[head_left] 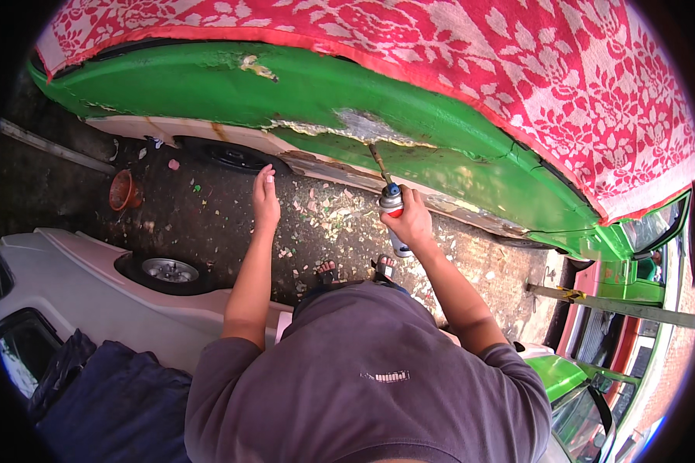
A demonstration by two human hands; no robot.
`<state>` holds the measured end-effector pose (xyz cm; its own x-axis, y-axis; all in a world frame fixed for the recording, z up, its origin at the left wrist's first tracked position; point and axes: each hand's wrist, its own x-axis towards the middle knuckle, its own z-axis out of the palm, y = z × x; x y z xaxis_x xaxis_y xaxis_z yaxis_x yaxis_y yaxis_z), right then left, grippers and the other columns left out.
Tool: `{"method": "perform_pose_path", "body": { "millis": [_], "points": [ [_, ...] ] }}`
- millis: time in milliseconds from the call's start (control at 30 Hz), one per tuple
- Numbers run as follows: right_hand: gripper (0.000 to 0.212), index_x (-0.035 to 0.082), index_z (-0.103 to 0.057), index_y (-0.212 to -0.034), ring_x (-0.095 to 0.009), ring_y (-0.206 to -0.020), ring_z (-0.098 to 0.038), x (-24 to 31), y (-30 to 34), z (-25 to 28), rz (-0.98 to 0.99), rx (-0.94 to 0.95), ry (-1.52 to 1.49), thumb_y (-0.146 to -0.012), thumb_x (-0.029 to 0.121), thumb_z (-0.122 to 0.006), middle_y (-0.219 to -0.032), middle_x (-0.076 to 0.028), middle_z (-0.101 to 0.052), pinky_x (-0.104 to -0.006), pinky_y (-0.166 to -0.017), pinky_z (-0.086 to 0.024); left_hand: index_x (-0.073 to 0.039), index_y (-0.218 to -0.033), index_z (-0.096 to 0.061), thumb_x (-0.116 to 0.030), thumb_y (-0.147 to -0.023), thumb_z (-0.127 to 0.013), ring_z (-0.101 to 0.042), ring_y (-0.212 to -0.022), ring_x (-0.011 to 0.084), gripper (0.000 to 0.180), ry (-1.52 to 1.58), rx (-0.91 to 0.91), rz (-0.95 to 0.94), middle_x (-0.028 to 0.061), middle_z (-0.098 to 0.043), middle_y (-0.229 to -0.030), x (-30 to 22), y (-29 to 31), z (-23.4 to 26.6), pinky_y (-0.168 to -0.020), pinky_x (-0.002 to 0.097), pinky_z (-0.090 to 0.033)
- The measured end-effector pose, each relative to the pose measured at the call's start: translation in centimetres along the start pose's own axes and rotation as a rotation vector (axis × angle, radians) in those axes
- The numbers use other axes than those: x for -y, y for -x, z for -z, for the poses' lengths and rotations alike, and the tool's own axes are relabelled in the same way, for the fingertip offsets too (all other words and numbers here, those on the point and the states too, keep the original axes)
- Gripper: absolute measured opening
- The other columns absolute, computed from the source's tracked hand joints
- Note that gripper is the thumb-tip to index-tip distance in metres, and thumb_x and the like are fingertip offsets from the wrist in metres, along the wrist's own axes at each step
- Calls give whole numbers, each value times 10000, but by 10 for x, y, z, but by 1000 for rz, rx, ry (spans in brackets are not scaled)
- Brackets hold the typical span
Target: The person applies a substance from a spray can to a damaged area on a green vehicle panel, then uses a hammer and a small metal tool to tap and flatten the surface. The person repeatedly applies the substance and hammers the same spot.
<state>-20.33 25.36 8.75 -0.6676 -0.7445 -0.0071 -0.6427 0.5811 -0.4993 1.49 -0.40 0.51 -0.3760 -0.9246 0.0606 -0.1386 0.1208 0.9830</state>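
My right hand [411, 221] is wrapped round a blowtorch [391, 202], a gas can with a blue fitting and a long brownish nozzle. The nozzle tip reaches the lower side of a green car [471, 171], just under a bare greyish patch [367, 125] edged with lifted, flaking paint. No flame can be made out. My left hand [266, 199] is held out in the air near the car's wheel [243, 157], its fingers stretched and holding nothing.
A pink and white floral cloth [471, 54] drapes over the green car. Paint flakes [316, 212] litter the ground round my feet. An orange-red cone-shaped object [123, 190] lies at the left. Behind me on the left stands a pale car [116, 293] with a dark cloth [120, 401].
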Motion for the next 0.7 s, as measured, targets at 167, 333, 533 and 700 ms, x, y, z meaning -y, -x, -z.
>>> {"method": "perform_pose_path", "body": {
  "millis": [167,333,533,700],
  "points": [
    [735,42,-489,-1262,-374,-1024,-598,12,0,-12,37,12,5,-661,377,-748,-1129,-185,-563,-451,-829,-517,-5,-1275,-545,-272,-1034,-415,-552,-1148,225,382,18,-16,-1,135,-590,-1221,-4,-3,5,-1007,334,-405],
    [732,42,-491,-1267,-378,-1014,-603,23,-14,-19,65,17,-1,-667,378,-740,-1141,-187,-562,-453,-829,-518,-3,-1271,-549,-286,-1035,-414,-554,-1150,227,392,-15,-29,-19,141,-591,-1220,-4,-15,13,-1008,335,-405],
    [742,49,-483,-1285,-374,-1012,-604,36,-17,-20,32,8,0,-669,373,-743,-1148,-183,-562,-452,-830,-518,-2,-1269,-551,-287,-1034,-417,-558,-1143,237,393,-6,-32,-17,138,-599,-1212,-2,-17,23,-1013,343,-398],
    [733,67,-484,-1276,-364,-984,-611,28,-14,-11,-18,-5,39,-664,366,-756,-1100,-168,-566,-451,-812,-521,-2,-1258,-559,-277,-1031,-423,-557,-1143,238,382,-13,-42,-41,137,-606,-1207,8,-24,31,-1013,343,-397]
  ]
}}
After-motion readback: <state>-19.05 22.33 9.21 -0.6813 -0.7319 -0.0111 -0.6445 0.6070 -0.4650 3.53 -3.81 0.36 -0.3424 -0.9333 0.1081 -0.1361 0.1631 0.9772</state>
